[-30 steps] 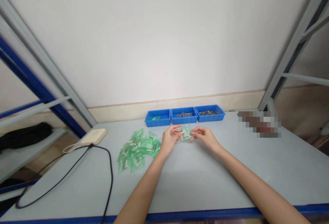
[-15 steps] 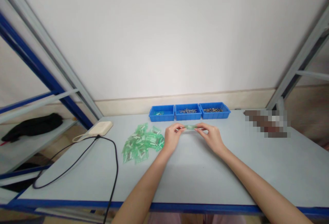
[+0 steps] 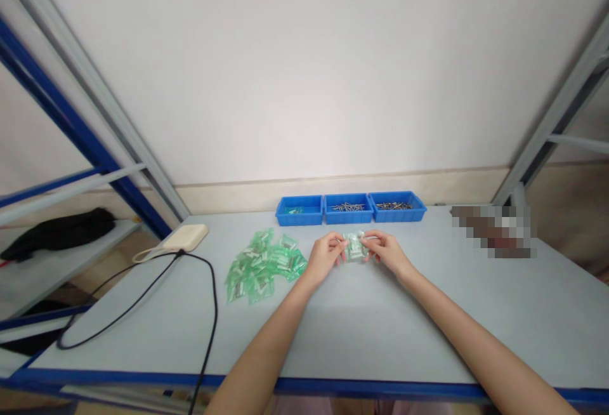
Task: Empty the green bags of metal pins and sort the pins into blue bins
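Observation:
Between my two hands is a small clear-green plastic bag (image 3: pixel 354 247) with pale pieces inside, its face turned toward me. My left hand (image 3: pixel 327 255) pinches the bag's left edge between thumb and fingers. On the opposite edge, my right hand (image 3: pixel 386 252) grips it the same way. To the left of my left hand lies a loose pile of similar green plastic bags (image 3: pixel 264 264), several of them showing small metal parts inside.
Three blue bins stand by the wall: the left bin (image 3: pixel 299 218) holds a few green packets, the middle bin (image 3: pixel 349 216) and right bin (image 3: pixel 398 214) thin metal pieces. A white box (image 3: pixel 189 237) and black cable (image 3: pixel 215 301) lie left. A blurred-out item (image 3: pixel 497 232) sits right.
The bag has tilted from nearly edge-on so its broad face now shows. Both hands have turned slightly with it and stay on its sides. The pile and bins look the same.

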`<state>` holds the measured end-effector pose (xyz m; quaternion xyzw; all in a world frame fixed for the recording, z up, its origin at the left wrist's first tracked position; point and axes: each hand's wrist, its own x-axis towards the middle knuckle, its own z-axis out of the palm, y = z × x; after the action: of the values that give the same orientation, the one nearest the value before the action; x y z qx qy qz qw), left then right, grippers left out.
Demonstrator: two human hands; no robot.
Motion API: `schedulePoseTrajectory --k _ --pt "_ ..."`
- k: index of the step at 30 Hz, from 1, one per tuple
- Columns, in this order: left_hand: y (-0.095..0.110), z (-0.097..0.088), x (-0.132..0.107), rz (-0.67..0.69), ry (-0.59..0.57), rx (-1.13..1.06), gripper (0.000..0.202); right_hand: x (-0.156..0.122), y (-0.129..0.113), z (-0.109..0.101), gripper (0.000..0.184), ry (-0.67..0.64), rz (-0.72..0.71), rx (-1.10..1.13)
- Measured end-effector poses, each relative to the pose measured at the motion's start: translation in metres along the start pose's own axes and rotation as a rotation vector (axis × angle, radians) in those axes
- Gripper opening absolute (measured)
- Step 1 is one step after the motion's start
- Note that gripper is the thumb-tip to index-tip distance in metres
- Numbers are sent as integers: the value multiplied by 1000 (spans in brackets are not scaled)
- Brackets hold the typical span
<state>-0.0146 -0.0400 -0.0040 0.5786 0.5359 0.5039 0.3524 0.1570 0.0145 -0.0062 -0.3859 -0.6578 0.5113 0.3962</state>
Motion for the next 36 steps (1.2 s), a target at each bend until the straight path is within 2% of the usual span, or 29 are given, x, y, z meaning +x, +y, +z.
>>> schedulePoseTrajectory --k 3,5,7,11,14,18,20,22,24,27,30,33,36 --pt "6 -5 -9 242 144 213 20 -8 -11 -3 27 89 -226 -98" --pt "10 -9 -15 359 144 289 21 -14 -21 -5 21 104 -364 -144" --pt "14 -12 -19 384 117 299 25 -18 -27 -6 21 100 -425 -148" --pt "20 -5 -21 289 113 240 26 -17 -23 -4 24 130 -339 -164" --pt "22 6 -19 192 75 145 38 -10 -10 -1 29 172 -231 -121" --pt "15 15 -15 8 -99 -127 43 8 5 0 32 52 -136 -26" --pt "11 14 -13 -19 -108 -189 46 23 4 1 31 -16 -156 -29" --pt "9 9 -11 4 -28 -202 50 43 -7 4 28 -69 -235 -88" --pt "10 2 -9 44 130 -198 53 68 -27 11 23 -150 -329 -212" --pt "13 -13 -7 87 437 -204 55 108 -64 30 21 -308 -435 -517" --pt "12 -27 -4 64 660 -247 56 143 -93 55 24 -345 -502 -889" --pt "4 -37 1 18 768 -288 58 167 -100 79 26 -336 -478 -1091" --pt "-1 -41 5 -3 799 -306 59 180 -90 98 25 -352 -448 -1168"
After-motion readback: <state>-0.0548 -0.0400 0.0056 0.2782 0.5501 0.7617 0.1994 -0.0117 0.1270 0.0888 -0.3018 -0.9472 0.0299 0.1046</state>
